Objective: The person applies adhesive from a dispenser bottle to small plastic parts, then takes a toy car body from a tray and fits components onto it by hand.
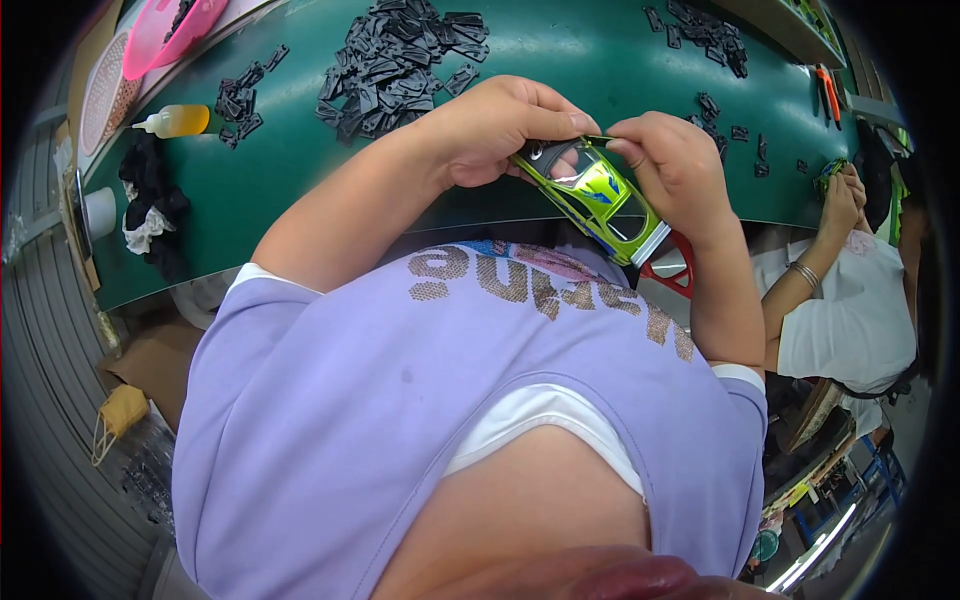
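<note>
Near the table's front edge I hold a bright green toy car body (612, 198) with blue markings and open window gaps. My left hand (510, 128) grips its upper left end, with the thumb on the edge and fingertips showing through an opening. Thumb and forefinger of my right hand (668, 165) pinch at the same end, where a thin dark edge shows between the hands. What exactly the right fingertips hold is partly hidden. Just beyond my left hand lies a big heap of flat black plastic parts (385, 70).
Smaller groups of black parts (710, 40) lie on the green table (270, 180). A bottle of yellow liquid (180, 121), dark cloth (150, 200) and pink basket (170, 40) are at left. Orange-handled pliers (828, 95) lie right. A co-worker's hands (845, 195) hold a green piece.
</note>
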A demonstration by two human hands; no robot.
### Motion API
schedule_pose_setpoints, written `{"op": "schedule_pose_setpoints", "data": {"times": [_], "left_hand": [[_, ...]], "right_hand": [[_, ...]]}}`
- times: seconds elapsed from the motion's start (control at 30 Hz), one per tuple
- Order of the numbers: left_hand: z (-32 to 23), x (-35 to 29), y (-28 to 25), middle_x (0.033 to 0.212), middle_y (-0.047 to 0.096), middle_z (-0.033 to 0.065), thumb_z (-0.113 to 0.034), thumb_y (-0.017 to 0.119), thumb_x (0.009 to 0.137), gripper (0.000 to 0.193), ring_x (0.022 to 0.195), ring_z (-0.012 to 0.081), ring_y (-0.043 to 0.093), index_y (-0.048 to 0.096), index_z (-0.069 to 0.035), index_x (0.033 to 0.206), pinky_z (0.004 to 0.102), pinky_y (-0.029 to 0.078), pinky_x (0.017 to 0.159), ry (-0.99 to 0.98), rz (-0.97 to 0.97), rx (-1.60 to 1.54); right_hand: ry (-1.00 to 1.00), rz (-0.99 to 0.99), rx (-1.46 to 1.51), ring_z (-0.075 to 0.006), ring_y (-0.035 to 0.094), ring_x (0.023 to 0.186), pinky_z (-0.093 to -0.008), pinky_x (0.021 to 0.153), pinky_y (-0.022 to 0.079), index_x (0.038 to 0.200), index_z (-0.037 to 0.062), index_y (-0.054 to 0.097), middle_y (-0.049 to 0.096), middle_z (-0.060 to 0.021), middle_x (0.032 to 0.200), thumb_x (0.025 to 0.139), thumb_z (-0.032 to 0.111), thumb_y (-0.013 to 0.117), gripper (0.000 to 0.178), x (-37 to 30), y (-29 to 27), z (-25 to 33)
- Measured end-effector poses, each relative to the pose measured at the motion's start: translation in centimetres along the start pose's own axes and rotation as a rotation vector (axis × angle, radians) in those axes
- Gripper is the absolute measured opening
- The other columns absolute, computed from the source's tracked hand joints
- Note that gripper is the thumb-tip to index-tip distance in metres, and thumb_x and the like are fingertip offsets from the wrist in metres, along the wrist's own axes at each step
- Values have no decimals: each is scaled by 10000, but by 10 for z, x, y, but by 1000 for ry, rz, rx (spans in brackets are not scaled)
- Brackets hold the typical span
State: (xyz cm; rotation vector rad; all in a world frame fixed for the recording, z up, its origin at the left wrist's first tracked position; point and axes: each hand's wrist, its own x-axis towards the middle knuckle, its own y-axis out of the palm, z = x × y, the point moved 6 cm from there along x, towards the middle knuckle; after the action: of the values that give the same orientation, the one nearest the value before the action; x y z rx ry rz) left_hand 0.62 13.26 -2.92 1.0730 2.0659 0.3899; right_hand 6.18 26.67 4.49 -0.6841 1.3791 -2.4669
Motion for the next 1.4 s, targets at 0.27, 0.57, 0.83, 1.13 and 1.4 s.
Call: {"op": "schedule_pose_setpoints", "data": {"times": [0.27, 0.57, 0.83, 1.13, 1.4], "left_hand": [[6, 3, 3, 733, 627, 107, -147, 573, 936, 293, 631, 154, 615, 594, 92, 1105, 271, 518, 635, -73, 62, -172], [6, 1, 3, 745, 634, 113, -160, 570, 940, 293, 644, 153, 623, 596, 84, 1100, 269, 521, 635, -84, 26, -143], [6, 0, 4, 755, 639, 95, -173, 611, 927, 262, 642, 142, 618, 614, 61, 1046, 267, 520, 606, -75, -32, -84], [-11, -2, -2, 731, 602, 48, -339, 612, 932, 315, 659, 144, 620, 569, -44, 830, 311, 554, 563, 126, -134, -11], [-19, -3, -23, 718, 604, 59, -330, 628, 918, 308, 660, 149, 622, 544, -45, 839, 326, 574, 573, 369, -380, -81]], "right_hand": [[382, -225, 623, -122, 620, 737, -240, 672, 492, 910, -19, 658, 641, -68, 837, 791, 1, 704, 129, -31, 6, -23], [390, -298, 582, -109, 620, 701, -229, 649, 492, 868, -24, 645, 636, -67, 794, 805, -20, 674, 69, -33, 12, -24], [289, -103, 568, -120, 603, 658, -236, 598, 465, 832, -3, 652, 621, -60, 725, 762, -12, 699, 85, -8, 12, -24], [834, -639, 1251, -115, 645, 740, -232, 660, 512, 1025, -15, 624, 674, -82, 865, 928, 119, 597, 168, -22, 25, -66], [25, -485, 248, -283, 663, 864, -339, 730, 530, 923, -19, 613, 662, -225, 1035, 739, 4, 688, 200, -24, 4, 31]]}}
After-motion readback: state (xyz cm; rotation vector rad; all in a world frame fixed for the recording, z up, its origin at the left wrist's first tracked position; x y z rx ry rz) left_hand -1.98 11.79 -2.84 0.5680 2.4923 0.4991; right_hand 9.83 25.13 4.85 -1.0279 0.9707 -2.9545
